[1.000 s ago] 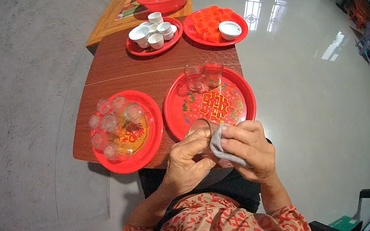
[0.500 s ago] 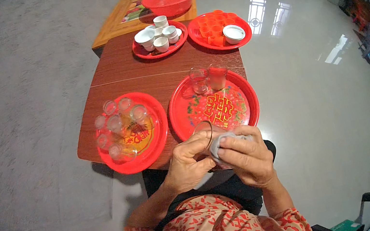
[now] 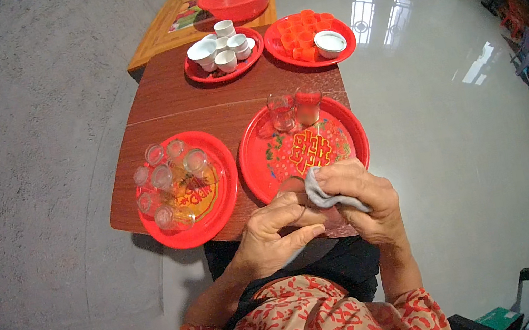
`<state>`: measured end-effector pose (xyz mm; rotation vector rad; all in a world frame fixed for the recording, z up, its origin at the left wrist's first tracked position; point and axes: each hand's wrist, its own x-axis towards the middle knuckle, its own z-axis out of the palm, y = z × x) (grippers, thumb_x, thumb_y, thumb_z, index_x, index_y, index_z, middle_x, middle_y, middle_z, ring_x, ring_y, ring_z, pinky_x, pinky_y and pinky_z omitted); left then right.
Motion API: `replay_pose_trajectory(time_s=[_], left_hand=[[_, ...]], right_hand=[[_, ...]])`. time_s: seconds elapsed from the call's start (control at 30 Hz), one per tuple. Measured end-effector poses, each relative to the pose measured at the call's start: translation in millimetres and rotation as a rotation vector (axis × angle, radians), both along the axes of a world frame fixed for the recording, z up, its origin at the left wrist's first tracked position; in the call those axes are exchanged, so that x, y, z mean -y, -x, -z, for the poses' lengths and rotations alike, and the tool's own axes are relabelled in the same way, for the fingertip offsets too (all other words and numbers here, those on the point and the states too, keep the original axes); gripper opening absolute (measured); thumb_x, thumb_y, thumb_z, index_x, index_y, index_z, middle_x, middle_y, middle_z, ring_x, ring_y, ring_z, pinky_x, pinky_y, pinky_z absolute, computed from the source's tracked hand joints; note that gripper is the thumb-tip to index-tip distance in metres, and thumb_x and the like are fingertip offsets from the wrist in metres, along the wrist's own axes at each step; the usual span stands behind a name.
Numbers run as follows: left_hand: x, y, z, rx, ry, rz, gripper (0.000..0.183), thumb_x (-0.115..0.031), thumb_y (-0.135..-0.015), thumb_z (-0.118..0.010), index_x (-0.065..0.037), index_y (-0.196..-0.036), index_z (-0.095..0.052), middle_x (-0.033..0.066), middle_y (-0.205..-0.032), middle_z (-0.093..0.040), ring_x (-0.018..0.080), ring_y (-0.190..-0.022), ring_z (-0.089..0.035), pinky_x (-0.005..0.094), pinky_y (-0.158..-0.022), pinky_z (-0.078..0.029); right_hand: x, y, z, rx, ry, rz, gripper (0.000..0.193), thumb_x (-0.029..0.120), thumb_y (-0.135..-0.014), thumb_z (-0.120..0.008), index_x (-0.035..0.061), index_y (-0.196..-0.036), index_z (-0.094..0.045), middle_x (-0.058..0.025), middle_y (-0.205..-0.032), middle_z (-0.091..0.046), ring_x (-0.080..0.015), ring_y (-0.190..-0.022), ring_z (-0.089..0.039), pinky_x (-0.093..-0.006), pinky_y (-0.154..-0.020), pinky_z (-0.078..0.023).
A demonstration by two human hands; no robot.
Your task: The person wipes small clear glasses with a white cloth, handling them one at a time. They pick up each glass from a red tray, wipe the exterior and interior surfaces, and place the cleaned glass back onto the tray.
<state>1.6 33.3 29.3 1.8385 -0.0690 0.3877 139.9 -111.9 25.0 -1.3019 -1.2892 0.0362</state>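
At the worktop, the left hand grips a glass. The right hand clamps a grey cloth.

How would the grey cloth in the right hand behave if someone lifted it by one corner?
The grey cloth would likely flop and hang limp, since it bends in soft folds under the right hand. It is probably light, being small enough to bunch in one hand. Its matte surface suggests little slipperiness.

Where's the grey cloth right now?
In the head view, the grey cloth is in the right hand, just right of the left hand, at the near side of the red tray that holds two glasses.
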Motion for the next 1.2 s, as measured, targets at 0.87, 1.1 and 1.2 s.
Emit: replay_pose_trajectory(time_s=[0.87,1.1,1.2], left_hand=[[-6.9,-5.7,-2.2,0.063,0.149,0.196,0.008,0.0,-0.079,-0.069,0.002,-0.086,-0.066,0.0142,-0.107,-0.059,0.0221,-0.1,-0.056,0.0336,-0.087,-0.045],[-9.3,-3.7,5.4,-0.023,0.179,0.199,0.008,-0.002,-0.079,-0.07,0.0,-0.084,-0.066,0.0113,-0.102,-0.059,0.0195,-0.101,-0.056,0.0324,-0.087,-0.044],[-13.2,-4.0,9.1,-0.028,0.109,0.223,0.007,-0.003,-0.08,-0.07,0.001,-0.084,-0.066,0.0117,-0.1,-0.061,0.019,-0.101,-0.057,0.0321,-0.088,-0.044]], right_hand=[[15.4,-10.0,3.6,-0.089,0.078,0.1,0.038,-0.005,-0.067,-0.061,0.0011,-0.104,-0.066,-0.0142,-0.107,-0.066,-0.0293,-0.101,-0.063,-0.0379,-0.087,-0.046],[9.7,-4.6,-6.9,0.023,0.044,-0.072,0.042,-0.005,-0.065,-0.061,0.0009,-0.107,-0.065,-0.0146,-0.109,-0.065,-0.0295,-0.102,-0.062,-0.039,-0.085,-0.046],[8.9,-10.5,1.5,-0.117,0.096,-0.132,0.044,-0.007,-0.067,-0.057,-0.0001,-0.11,-0.064,-0.0142,-0.111,-0.065,-0.0298,-0.104,-0.062,-0.0383,-0.09,-0.046]])
